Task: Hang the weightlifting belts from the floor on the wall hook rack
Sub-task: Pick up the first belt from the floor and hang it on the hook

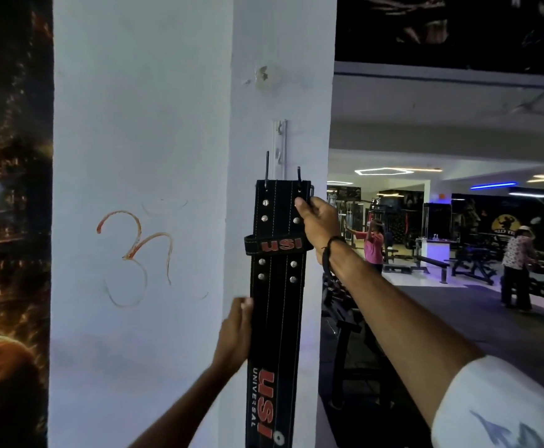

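A black weightlifting belt with red USI lettering hangs upright against the narrow face of a white pillar. Its top edge sits at the white hook rack, and two dark prongs stick up above that edge. My right hand pinches the belt's upper right edge by the buckle end. My left hand holds the belt's left edge lower down, fingers curled around it. The belt's lower end runs out of the frame at the bottom.
The white pillar carries a red drawn symbol on its broad face. A dark mural covers the wall at left. To the right the gym floor opens, with benches, machines and two people in the distance.
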{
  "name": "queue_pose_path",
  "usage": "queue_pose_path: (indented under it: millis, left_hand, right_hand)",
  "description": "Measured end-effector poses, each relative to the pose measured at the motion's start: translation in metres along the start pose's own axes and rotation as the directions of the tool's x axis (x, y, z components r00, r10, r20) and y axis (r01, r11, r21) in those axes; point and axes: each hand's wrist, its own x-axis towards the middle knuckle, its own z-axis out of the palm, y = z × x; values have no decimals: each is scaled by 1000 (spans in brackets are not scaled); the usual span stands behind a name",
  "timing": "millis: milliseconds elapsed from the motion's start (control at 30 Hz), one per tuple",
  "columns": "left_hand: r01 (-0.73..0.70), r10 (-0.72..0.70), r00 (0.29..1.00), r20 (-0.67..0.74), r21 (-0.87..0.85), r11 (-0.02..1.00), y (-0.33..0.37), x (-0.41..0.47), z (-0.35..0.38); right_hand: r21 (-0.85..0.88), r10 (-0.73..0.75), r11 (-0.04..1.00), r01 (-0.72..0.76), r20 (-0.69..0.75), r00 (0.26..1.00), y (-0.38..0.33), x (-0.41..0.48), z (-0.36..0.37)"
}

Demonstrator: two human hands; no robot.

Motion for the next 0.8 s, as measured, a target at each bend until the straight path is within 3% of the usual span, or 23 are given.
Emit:
queue_pose_path:
  millis: [100,200,300,567,633,733,800]
  left_hand:
    - [-68,56,991,-120,-100,993,65,57,-8]
    - [-178,157,976,-147,-137,974,117,97,-14]
    - [-199,180,973,-144,-134,971,132,117,-16]
    - [-137,123,985,-119,-122,983,79,58,-5]
    - [-66,62,997,-42,-98,993,51,35,-2]
    - [-39,25,984,175,75,996,9,12,-2]
    - [-55,33,983,181,119,991,4,15,-6]
  right_hand:
    - [8,8,1000,-8,32,999,-1,-1,-4]
    - [21,15,1000,-17,57,998,-5,-3,-4]
    - [42,1,999,-5,89,996,-12,-4,-4]
    - [7,-1,1000,1,11,1000,-3,-20,4]
    - [2,4,1000,-4,-2,1000,3,-22,6]
    - [31,28,999,-28,-2,1000,1,-18,4]
    - [44,21,999,-22,22,1000,-7,-13,1]
